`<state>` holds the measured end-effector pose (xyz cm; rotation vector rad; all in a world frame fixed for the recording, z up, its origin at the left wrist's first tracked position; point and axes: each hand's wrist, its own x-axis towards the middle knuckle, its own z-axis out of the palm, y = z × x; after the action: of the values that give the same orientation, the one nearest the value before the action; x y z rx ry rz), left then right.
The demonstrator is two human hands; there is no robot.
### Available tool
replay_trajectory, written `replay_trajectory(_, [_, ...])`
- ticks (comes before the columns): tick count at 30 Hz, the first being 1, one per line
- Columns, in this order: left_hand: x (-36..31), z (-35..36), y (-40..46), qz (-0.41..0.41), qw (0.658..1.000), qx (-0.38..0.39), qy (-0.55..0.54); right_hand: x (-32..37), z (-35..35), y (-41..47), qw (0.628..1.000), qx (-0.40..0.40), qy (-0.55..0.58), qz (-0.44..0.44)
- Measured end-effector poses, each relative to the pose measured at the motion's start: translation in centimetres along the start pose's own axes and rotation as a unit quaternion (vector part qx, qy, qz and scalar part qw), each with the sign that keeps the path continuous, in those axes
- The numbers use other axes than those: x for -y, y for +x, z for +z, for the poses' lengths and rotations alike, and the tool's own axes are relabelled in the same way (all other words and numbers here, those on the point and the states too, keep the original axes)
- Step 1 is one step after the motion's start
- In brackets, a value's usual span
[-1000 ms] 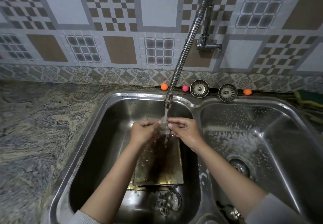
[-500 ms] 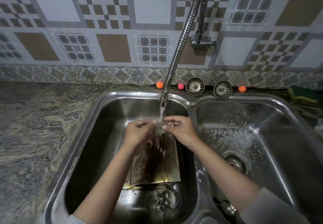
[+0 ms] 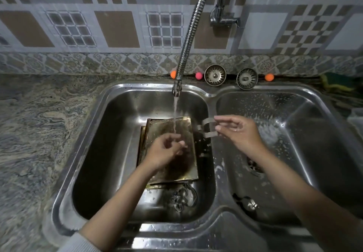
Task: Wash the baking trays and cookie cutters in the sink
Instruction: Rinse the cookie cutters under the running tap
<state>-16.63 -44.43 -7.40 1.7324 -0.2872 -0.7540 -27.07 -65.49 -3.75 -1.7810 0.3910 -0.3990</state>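
Two stacked baking trays [image 3: 169,134], brown and stained, lie in the left basin of the steel double sink [image 3: 110,94]. Water runs from the flexible faucet [image 3: 190,31] onto the top tray. My left hand [image 3: 167,149] hovers over the tray under the stream, fingers loosely curled, holding nothing. My right hand [image 3: 237,132] pinches a metal ring cookie cutter [image 3: 207,127] above the divider between the basins. More cookie cutters [image 3: 182,196] lie at the near end of the left basin. Another metal piece [image 3: 248,203] rests in the right basin.
Two sink strainers [image 3: 215,75] [image 3: 247,78] and small orange and pink balls [image 3: 198,76] sit on the ledge behind the sink. A green-yellow sponge [image 3: 335,83] lies at the far right. Marbled countertop [image 3: 35,126] spreads to the left. The right basin is flecked with suds.
Both hands were together under the stream holding the cutter. Now they have parted: my right hand carried the cutter right toward the divider, and my left hand dropped lower over the tray.
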Motion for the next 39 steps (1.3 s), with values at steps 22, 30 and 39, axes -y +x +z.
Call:
replay_trajectory(22, [7.6, 2.7, -2.2, -0.054, 0.780, 0.277, 0.558, -11.0, -5.7, -9.1, 0.843, 0.244, -0.348, 0.331])
replay_trajectory(30, [6.0, 1.3, -2.9, 0.047, 0.847, 0.168, 0.501, -7.3, -6.3, -7.9, 0.907, 0.122, -0.338, 0.218])
replay_trajectory(39, [1.5, -1.1, -3.5, 0.096, 0.956, 0.044, 0.272, -0.1, 0.5, -5.4, 0.981, 0.128, -0.130, 0.068])
